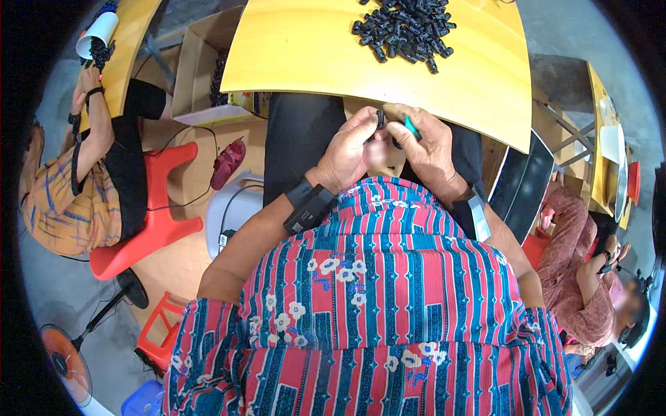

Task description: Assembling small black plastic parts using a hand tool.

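Head view shows a small black piece (380, 120).

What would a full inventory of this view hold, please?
tables: three, yellow, front, left, right
black parts: many, black, heaped on front table
black piece: one, black, in left hand
green item: one, green, in right hand
white container: one, white, upper left
cardboard box: one, brown, beside front table
red stools: at least two, red, left
plastic item: one, whitish, left of centre
shoe: one, dark red, above plastic item
fan: one, orange and black, lower left
blue item: one, blue, lower left edge
co-workers: at least two, orange checked and reddish clothing, left and right
shirt: one, pink-blue striped, lower centre
wristbands: two, dark, one per wrist
left hand: one, bare, near table edge
right hand: one, bare, beside left hand
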Demonstrator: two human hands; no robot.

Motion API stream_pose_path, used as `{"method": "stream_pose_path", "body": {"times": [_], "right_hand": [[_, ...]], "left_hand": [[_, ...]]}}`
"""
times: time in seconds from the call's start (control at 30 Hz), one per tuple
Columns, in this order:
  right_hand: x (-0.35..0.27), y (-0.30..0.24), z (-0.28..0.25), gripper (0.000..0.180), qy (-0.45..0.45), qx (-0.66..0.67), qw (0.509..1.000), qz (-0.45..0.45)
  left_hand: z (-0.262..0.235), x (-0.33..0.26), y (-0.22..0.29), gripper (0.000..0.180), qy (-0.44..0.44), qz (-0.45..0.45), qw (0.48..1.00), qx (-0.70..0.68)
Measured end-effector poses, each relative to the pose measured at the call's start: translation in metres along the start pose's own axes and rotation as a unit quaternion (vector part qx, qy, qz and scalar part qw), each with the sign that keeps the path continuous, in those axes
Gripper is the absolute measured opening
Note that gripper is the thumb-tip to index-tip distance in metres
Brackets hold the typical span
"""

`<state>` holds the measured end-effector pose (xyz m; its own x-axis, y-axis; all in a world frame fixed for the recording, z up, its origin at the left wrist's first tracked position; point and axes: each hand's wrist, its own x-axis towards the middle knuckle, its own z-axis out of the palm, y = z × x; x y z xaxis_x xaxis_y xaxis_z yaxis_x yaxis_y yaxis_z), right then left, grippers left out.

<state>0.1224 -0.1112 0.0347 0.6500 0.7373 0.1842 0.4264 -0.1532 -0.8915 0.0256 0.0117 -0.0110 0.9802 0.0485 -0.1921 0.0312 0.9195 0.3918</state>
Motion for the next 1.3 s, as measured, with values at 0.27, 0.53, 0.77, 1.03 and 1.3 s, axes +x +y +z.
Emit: {"method": "stream_pose_path", "body": {"times": [0.27,0.53,0.77,1.03,1.3], "right_hand": [[0.003,-0.004,0.001,0.042,-0.036,-0.189,0.973,-0.124],[0.01,-0.002,-0.003,0.033,-0.026,-0.104,0.984,-0.145],[0.004,0.007,-0.001,0.036,-0.079,-0.082,0.993,-0.037],[0.033,0.004,-0.024,0.028,0.083,-0.136,0.987,0.011],[0.072,0.014,-0.051,0.034,0.119,-0.345,0.924,0.112]], "left_hand": [[-0.003,0.0,0.002,0.014,0.023,0.014,1.0,-0.004],[-0.002,0.003,0.002,0.013,0.005,0.008,1.0,-0.011],[-0.01,-0.002,-0.005,0.016,0.06,-0.05,0.997,0.015],[0.004,-0.001,0.008,0.016,0.014,-0.083,0.996,-0.03],[0.002,0.006,0.006,0.016,0.039,-0.085,0.995,0.026]]}}
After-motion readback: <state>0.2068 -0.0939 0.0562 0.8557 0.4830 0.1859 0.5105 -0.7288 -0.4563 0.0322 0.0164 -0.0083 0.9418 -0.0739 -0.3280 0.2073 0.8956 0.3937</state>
